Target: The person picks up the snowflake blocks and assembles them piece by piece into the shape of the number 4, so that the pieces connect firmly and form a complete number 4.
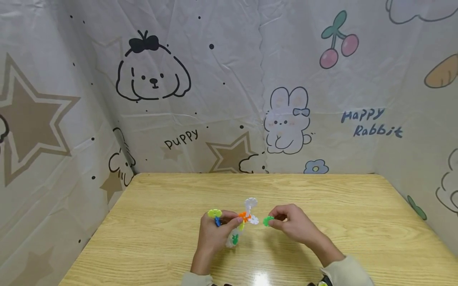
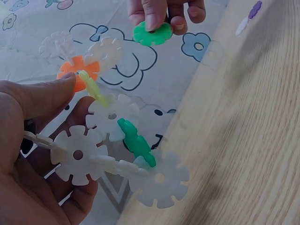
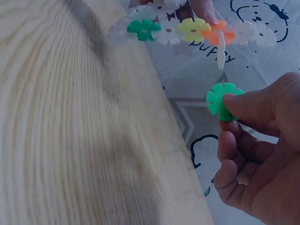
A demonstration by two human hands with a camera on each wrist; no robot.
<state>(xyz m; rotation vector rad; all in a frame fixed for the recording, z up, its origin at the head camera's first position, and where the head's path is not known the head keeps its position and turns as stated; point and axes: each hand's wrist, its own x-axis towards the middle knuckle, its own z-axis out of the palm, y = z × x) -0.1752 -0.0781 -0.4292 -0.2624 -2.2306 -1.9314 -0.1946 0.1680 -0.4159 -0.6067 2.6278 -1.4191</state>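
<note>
My left hand [image 1: 216,234] holds a chain of interlocking snowflake discs, its thumb pressing on an orange disc [image 2: 78,70]. White discs [image 2: 78,154], a yellow disc [image 2: 93,89] and a dark green disc [image 2: 136,142] are slotted together edge to edge around it. Above the left fingers in the head view stick out a yellow-green disc [image 1: 214,213] and a blue disc [image 1: 218,221]. Between thumb and index finger, my right hand [image 1: 295,224] pinches a loose bright green snowflake disc [image 3: 224,101]. A gap separates that disc from the chain's white end.
Under both hands lies a wood-grain table [image 1: 161,198]. A patterned curtain [image 1: 229,79] surrounds it at the back and sides. In the left wrist view, a small purple piece [image 2: 255,8] and a white piece [image 2: 242,26] show at the upper right.
</note>
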